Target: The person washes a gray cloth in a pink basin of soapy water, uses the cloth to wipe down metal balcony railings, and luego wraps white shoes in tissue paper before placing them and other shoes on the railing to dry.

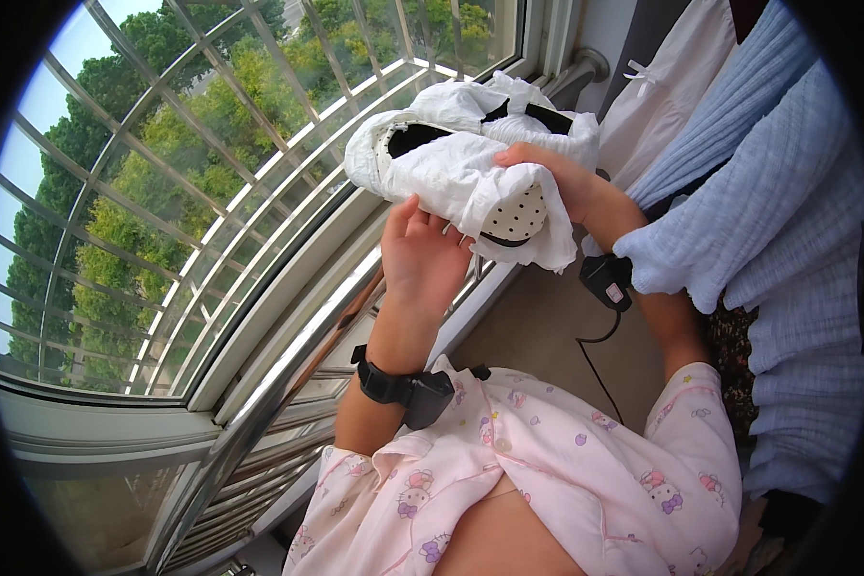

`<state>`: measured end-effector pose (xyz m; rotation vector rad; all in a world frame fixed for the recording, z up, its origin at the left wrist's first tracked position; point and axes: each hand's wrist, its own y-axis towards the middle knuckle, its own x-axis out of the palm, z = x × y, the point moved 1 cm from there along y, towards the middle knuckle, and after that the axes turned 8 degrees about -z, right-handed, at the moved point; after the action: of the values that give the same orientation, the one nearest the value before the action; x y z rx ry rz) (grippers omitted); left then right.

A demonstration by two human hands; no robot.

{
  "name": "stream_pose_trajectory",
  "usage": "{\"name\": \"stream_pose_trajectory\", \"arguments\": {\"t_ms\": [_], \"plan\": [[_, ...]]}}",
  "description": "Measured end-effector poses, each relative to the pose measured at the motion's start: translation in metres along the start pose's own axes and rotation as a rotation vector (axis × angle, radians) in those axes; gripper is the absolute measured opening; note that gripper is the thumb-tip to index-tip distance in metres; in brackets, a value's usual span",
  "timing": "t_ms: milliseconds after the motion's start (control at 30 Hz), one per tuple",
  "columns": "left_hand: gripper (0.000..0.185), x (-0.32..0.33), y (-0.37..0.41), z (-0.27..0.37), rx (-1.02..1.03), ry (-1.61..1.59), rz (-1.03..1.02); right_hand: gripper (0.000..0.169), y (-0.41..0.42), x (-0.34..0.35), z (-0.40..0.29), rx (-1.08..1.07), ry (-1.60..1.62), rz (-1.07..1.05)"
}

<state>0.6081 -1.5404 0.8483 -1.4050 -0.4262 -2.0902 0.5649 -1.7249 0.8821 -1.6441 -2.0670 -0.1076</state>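
Observation:
White polka-dotted shoes (514,216), partly wrapped in crumpled white tissue or thin cloth (439,169), are up by the window with their dark openings facing up. My left hand (426,252) is under the near edge of the wrapping, palm up, its fingertips partly hidden beneath it. Over the right part lies my right hand (551,176), its fingers on the wrapping near the dotted end of the nearest shoe. Each wrist bears a strapped black device; a cable hangs from the right one. What supports the shoes from below is mostly hidden.
A barred window (187,165) and its frame curve along the left, with a shiny metal railing (288,367) inside it. Light blue garments (785,187) and a pale pink one (673,79) hang close on the right. Tiled floor (540,317) shows below.

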Motion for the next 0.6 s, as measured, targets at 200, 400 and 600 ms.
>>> {"name": "stream_pose_trajectory", "arguments": {"t_ms": [200, 400, 600], "plan": [[0.063, -0.004, -0.016, 0.010, -0.043, -0.049, -0.050, 0.046, -0.016, 0.016, -0.012, 0.075, -0.201, 0.139], [0.080, -0.004, -0.037, 0.031, 0.062, -0.139, -0.205, 0.040, -0.032, 0.048, -0.023, 0.055, -0.233, 0.174], [0.076, -0.011, -0.049, 0.059, 0.115, -0.161, -0.198, 0.033, 0.005, 0.063, -0.018, -0.004, -0.182, -0.024]]}}
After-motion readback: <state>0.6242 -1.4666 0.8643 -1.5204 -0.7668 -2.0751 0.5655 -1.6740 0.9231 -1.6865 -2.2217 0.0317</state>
